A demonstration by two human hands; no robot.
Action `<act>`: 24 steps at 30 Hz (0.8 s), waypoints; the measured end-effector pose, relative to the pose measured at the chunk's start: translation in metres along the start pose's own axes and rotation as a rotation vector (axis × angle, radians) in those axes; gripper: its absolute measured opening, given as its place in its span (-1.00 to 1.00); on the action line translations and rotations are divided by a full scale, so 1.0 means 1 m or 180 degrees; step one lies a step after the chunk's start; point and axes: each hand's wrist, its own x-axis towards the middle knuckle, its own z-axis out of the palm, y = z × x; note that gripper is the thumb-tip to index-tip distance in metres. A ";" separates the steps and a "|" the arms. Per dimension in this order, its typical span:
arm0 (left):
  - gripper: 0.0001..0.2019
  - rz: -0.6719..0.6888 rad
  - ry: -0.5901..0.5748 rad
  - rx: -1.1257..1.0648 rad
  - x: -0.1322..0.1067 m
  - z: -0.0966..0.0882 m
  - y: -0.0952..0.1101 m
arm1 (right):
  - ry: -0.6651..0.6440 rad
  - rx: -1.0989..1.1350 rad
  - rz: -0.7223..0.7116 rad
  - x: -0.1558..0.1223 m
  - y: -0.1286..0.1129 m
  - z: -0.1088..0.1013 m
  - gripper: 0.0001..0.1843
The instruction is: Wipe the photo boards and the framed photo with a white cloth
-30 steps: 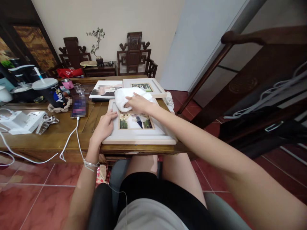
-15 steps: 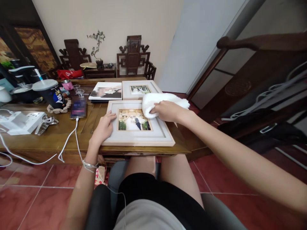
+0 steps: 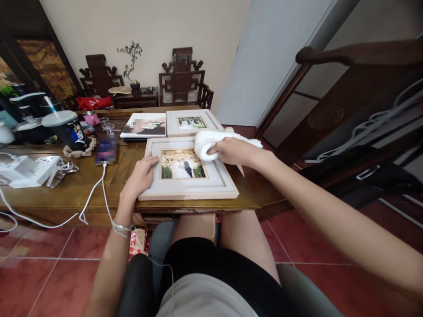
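A pale wooden picture frame (image 3: 188,195) with a white mat lies flat near the table's front edge. The couple's photo (image 3: 178,165) in it faces up. My left hand (image 3: 142,172) grips the frame's left side, fingertips over the border. In my right hand (image 3: 233,151) is a bunched white towel (image 3: 202,141), closed in curled fingers. The towel rests on the frame's upper right part and hides that corner. Behind it lies a second picture frame (image 3: 172,115), partly covered by the towel. A white photo panel (image 3: 134,119) lies to its left.
On the left of the wooden table (image 3: 124,156) are a phone (image 3: 106,151) on a white cable, a dark cup with a straw (image 3: 74,132), a power strip (image 3: 44,171) and a pink mug (image 3: 90,117). A carved chair (image 3: 182,79) stands beyond.
The towel and my right hand have shifted very slightly on the frame. My left hand keeps its place on the left border. The whole view has drifted a little.
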 end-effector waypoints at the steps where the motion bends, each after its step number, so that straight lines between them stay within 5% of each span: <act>1: -0.48 -0.0018 -0.0029 0.0011 0.000 -0.001 0.001 | 0.0063 -0.0021 0.0046 0.009 0.004 0.002 -0.43; 7: -0.49 -0.0060 0.0013 0.0028 0.001 -0.001 0.002 | 0.0397 0.0195 -0.0083 0.019 0.013 0.011 -0.38; 18: -0.52 -0.0070 0.0107 0.0114 0.003 0.003 0.001 | -0.0339 0.0637 -0.0535 -0.095 -0.037 -0.013 -0.31; 24: -0.52 -0.0044 -0.0005 0.0134 0.003 0.002 0.000 | -0.0212 0.0696 -0.0439 -0.094 -0.032 -0.013 -0.34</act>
